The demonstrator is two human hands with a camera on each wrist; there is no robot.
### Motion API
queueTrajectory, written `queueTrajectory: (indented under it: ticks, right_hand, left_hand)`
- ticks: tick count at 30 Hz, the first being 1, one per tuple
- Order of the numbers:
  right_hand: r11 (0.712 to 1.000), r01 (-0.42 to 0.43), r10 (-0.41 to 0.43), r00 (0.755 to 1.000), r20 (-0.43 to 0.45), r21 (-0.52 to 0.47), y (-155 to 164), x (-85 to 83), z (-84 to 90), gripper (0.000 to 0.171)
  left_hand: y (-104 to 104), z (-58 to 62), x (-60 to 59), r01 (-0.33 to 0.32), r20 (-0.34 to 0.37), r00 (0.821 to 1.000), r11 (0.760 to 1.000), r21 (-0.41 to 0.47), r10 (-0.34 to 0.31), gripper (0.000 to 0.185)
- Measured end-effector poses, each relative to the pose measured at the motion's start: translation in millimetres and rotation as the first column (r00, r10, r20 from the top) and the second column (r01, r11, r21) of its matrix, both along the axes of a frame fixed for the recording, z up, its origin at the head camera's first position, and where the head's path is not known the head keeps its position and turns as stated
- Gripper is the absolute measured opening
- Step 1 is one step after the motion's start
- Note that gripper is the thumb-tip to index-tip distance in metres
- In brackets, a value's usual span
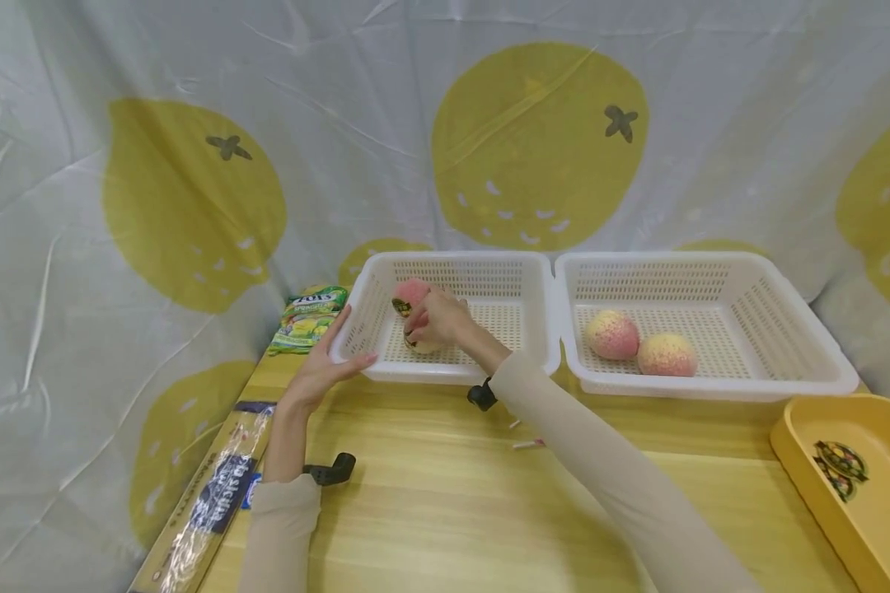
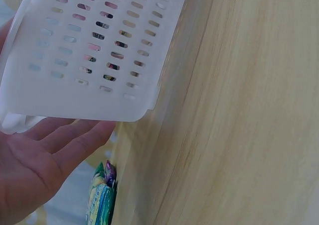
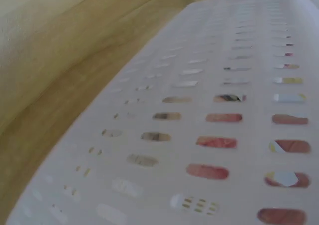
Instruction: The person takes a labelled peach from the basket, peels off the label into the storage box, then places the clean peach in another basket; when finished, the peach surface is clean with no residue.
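Right fingertips at two peaches, both just left of the grip; right is my nearer hand.
My right hand (image 1: pixel 442 316) reaches down inside the left white basket (image 1: pixel 452 375), fingers bent; whether they pinch a peach or only touch one, I cannot tell. The pink peach (image 1: pixel 414 289) sits just left of and beyond my fingertips, dark label (image 1: pixel 401 307) showing; the pale peach (image 1: pixel 426 347) lies below them on the near side, partly covered by the hand. Both look round: no long axis to note. Further left, my left hand (image 1: pixel 325 366) is spread about the basket's near-left corner, fingers along the outside wall, a green packet (image 1: pixel 310 319) just beyond. Well right of the grip, the second basket (image 1: pixel 712 385) holds two more peaches (image 1: pixel 612 336).
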State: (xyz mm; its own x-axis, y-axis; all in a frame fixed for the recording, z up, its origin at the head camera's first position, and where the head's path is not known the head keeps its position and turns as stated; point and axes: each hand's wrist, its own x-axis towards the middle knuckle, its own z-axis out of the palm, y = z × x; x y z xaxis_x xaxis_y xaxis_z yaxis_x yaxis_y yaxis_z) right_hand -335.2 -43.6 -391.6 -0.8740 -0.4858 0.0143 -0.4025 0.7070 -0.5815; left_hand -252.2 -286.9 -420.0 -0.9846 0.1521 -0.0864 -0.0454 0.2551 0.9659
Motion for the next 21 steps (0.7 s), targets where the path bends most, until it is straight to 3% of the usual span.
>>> queueTrajectory:
  ticks: [6,12,21]
  right_hand:
    - [0.997,0.062,-0.064,0.997,-0.053,-0.041,-2,0.5,-3.3,0.005]
    - [0.999,-0.036,0.038,0.998,0.053,-0.040,12,-3.2,1.8,0.027]
    - [0.985,-0.171,0.174,0.971,0.166,-0.032,35,-12.7,4.8,0.043]
  left_hand:
    - [0,-2.0,-0.6,0.001,-0.005,1.000,1.000,0.001,-0.001,0.102]
    - [0,-3.0,-3.9,0.007,0.002,1.000,1.000,0.001,-0.007,0.101]
    - [-3,-3.9,-3.7,-0.002,0.015,1.000,1.000,-0.001,0.002,0.102]
